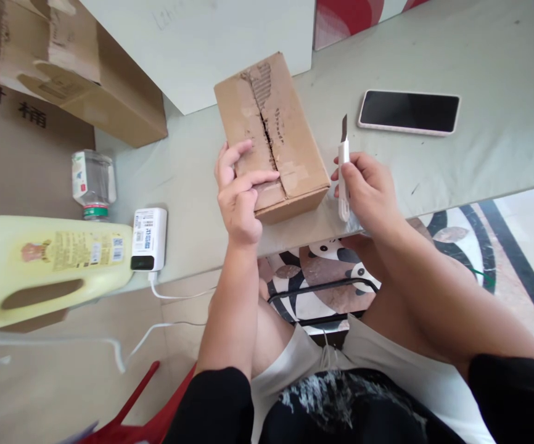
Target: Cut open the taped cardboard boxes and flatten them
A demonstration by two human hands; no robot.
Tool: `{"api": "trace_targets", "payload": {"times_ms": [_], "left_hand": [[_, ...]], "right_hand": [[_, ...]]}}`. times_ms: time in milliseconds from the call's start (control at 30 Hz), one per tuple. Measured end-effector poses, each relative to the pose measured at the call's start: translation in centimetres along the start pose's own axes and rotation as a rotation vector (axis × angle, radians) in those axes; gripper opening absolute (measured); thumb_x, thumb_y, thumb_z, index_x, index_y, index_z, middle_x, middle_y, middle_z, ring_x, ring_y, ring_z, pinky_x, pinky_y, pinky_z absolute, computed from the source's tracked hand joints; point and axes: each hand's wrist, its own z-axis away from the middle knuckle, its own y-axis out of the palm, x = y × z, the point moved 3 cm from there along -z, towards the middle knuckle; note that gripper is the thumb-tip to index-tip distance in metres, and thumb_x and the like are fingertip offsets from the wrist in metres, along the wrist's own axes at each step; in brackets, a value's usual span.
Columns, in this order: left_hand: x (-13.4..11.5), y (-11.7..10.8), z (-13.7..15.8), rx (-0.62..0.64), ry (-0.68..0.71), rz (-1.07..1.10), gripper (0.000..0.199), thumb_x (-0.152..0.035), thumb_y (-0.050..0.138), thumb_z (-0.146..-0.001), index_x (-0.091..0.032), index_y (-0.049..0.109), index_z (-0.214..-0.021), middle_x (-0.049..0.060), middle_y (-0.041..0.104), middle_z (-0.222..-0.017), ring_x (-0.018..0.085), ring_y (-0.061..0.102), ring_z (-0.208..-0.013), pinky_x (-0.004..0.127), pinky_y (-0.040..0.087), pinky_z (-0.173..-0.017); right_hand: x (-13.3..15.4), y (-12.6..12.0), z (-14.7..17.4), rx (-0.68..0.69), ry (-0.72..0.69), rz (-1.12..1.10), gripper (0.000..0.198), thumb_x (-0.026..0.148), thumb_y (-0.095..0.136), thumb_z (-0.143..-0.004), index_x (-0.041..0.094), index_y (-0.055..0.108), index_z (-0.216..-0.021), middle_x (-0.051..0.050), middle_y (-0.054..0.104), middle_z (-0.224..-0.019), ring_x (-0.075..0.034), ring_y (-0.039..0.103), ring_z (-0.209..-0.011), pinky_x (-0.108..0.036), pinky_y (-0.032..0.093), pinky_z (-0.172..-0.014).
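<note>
I saw the brown box (301,142) on or just above the bench (493,68), in front of the person, and the knife (343,166) was just to the right of it. I thought that small gap mattered most: the blade did not touch the box, and the box lay to the left of the right hand (371,188). The long side of the box ran away from the person, and its far end leaned to the left. A dark, ragged slit (267,132) ran the same way along the top. The knife pointed almost straight away from the person, bare blade at the far end.

The right grip was closed round the white handle. The left grip held the box by its near left part, with two fingers apart over the top. So the left hand (240,200) was the nearer one, and I could not tell if the right fingertips brushed the box's side.

Some bits were hard to see. The left hand hid part of the box, the slit was too dark to look into, and I could not read the black marks or see the bottom
</note>
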Motion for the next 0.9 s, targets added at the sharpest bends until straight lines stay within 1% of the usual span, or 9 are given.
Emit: {"api": "trace_targets", "payload": {"times_ms": [167, 300, 333, 433, 533, 633, 733, 833, 900], "left_hand": [[-0.5, 0.2, 0.2, 0.014, 0.008, -0.069, 0.048, -0.059, 0.038, -0.093, -0.032, 0.077, -0.085, 0.000, 0.061, -0.125, 0.026, 0.054, -0.128, 0.053, 0.022, -0.131], [-1.2, 0.8, 0.7, -0.025, 0.004, -0.098, 0.046, -0.052, 0.037, -0.095, -0.030, 0.077, -0.085, 0.001, 0.061, -0.123, 0.024, 0.055, -0.125, 0.052, 0.023, -0.130], [-1.4, 1.1, 0.9, -0.049, 0.002, -0.104, 0.045, -0.049, 0.037, -0.096, -0.030, 0.077, -0.086, 0.002, 0.060, -0.123, 0.024, 0.055, -0.124, 0.052, 0.024, -0.129], [-1.8, 1.9, 1.5, -0.114, 0.000, -0.160, 0.044, -0.041, 0.035, -0.097, -0.028, 0.076, -0.092, 0.004, 0.058, -0.124, 0.025, 0.054, -0.125, 0.053, 0.029, -0.126], [-2.2, 2.5, 1.9, -0.105, 0.038, -0.260, 0.044, -0.038, 0.032, -0.099, -0.025, 0.074, -0.099, 0.007, 0.057, -0.125, 0.024, 0.054, -0.124, 0.050, 0.034, -0.121], [-2.4, 2.5, 2.0, -0.084, 0.117, -0.314, 0.043, -0.038, 0.032, -0.100, -0.024, 0.072, -0.102, 0.007, 0.058, -0.122, 0.023, 0.056, -0.122, 0.049, 0.035, -0.120], [-2.5, 2.3, 2.0, -0.074, 0.155, -0.324, 0.039, -0.042, 0.033, -0.099, -0.022, 0.066, -0.108, 0.008, 0.060, -0.121, 0.023, 0.057, -0.121, 0.049, 0.037, -0.118], [-2.4, 2.4, 2.1, -0.068, 0.159, -0.328, 0.040, -0.048, 0.034, -0.097, -0.021, 0.058, -0.114, 0.010, 0.060, -0.120, 0.025, 0.057, -0.122, 0.050, 0.038, -0.115], [-2.4, 2.5, 2.2, -0.080, 0.164, -0.337, 0.041, -0.051, 0.035, -0.096, -0.021, 0.054, -0.116, 0.011, 0.059, -0.122, 0.025, 0.056, -0.123, 0.051, 0.035, -0.118]], "right_hand": [[-1.0, 0.1, -0.2, -0.046, -0.085, -0.037, 0.025, 0.044, 0.054, -0.092, 0.023, 0.057, -0.106, 0.001, 0.058, -0.073, -0.012, 0.053, -0.056, -0.029, 0.046, -0.054], [-1.8, 0.3, -0.4, -0.116, -0.161, -0.104, 0.042, 0.050, 0.053, -0.093, 0.031, 0.035, -0.127, 0.003, 0.059, -0.079, -0.011, 0.049, -0.050, -0.028, 0.042, -0.050], [-1.8, 0.5, -0.4, -0.124, -0.158, -0.126, 0.041, 0.049, 0.052, -0.093, 0.032, 0.034, -0.126, 0.003, 0.061, -0.083, -0.010, 0.048, -0.048, -0.028, 0.041, -0.048], [-1.0, 0.7, -0.4, -0.157, -0.159, -0.209, 0.031, 0.049, 0.057, -0.090, 0.030, 0.043, -0.111, 0.001, 0.063, -0.089, -0.008, 0.048, -0.047, -0.026, 0.036, -0.046], [0.2, -0.2, -0.5, -0.234, -0.195, -0.426, 0.026, 0.050, 0.054, -0.089, 0.027, 0.051, -0.101, -0.001, 0.064, -0.090, -0.008, 0.050, -0.047, -0.024, 0.034, -0.044], [0.8, -1.8, -1.0, -0.152, -0.179, -0.653, 0.029, 0.046, 0.044, -0.087, 0.028, 0.055, -0.108, -0.005, 0.068, -0.100, -0.014, 0.062, -0.059, -0.030, 0.043, -0.049], [0.9, -3.0, -1.6, -0.076, -0.175, -0.586, 0.034, 0.045, 0.045, -0.086, 0.031, 0.056, -0.116, -0.008, 0.069, -0.109, -0.021, 0.068, -0.077, -0.037, 0.050, -0.059], [1.3, -3.0, -1.4, -0.132, -0.252, -0.449, 0.029, 0.050, 0.042, -0.092, 0.032, 0.057, -0.109, -0.006, 0.067, -0.091, -0.019, 0.065, -0.071, -0.035, 0.050, -0.057], [2.3, -2.5, -0.6, -0.209, -0.390, -0.460, 0.031, 0.053, 0.037, -0.096, 0.029, 0.057, -0.094, -0.001, 0.058, -0.072, -0.015, 0.058, -0.057, -0.031, 0.046, -0.049]]}}
